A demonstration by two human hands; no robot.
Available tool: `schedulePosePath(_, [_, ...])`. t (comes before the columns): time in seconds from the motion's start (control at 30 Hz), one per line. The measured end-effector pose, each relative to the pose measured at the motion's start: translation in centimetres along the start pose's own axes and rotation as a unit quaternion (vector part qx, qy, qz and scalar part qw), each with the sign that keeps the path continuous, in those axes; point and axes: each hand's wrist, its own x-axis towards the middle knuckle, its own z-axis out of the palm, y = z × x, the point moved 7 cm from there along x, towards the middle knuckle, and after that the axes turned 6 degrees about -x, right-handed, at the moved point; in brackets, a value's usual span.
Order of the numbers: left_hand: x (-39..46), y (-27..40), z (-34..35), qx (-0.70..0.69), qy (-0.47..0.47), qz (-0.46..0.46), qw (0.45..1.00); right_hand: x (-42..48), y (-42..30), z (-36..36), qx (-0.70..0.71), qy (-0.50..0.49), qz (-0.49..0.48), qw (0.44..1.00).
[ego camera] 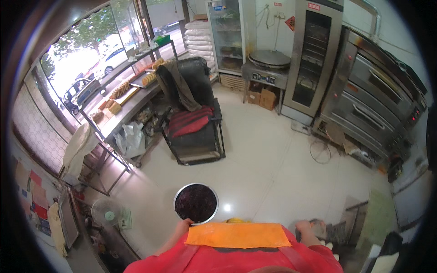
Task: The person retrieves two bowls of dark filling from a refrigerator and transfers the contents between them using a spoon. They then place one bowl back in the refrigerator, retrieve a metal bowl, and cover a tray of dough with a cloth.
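My left hand grips the near-left rim of a round metal bowl. A dark, reddish-brown paste fills the bowl, its surface rough and glossy. The bowl is in front of my body, left of centre, above the tiled floor. Out to my right is my right hand, its fingers partly hidden and small in the picture. It is close to a rounded container and a dark object; whether it holds either cannot be told. An orange-topped red apron covers my front, with a yellow thing showing just past it.
A black armchair with a red striped cloth stands ahead. Bread loaves line a metal counter by the window. A deck oven and a tall glass-doored cabinet stand right. A fan is at left.
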Motion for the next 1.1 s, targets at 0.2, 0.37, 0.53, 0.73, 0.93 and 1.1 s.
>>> schedulePosePath(0.2, [12.0,-3.5,2.2,-0.352,0.093,-0.166,0.916,19.6,-4.8,-32.6,0.161,0.229,-0.039,0.959])
schedulePosePath(0.37, [23.8,11.1,-0.1,-0.392,0.06,-0.138,0.907,30.7,-6.1,-42.0,0.408,0.185,-0.122,0.886])
schedulePosePath(0.53, [37.1,23.1,-2.8,-0.552,0.105,-0.261,0.785,32.2,-2.5,-42.0,0.226,0.037,-0.074,0.971])
schedulePosePath(0.73, [56.8,30.1,-0.1,-0.614,0.059,-0.214,0.757,44.4,3.4,-46.7,0.24,-0.023,0.004,0.971])
schedulePosePath(0.93, [74.1,38.9,3.2,-0.616,-0.014,-0.213,0.758,58.0,9.7,-51.7,0.266,-0.037,0.067,0.961])
schedulePosePath(1.1, [86.3,44.9,2.3,-0.113,0.026,0.143,0.983,69.9,17.7,-56.9,0.074,0.029,-0.033,0.996])
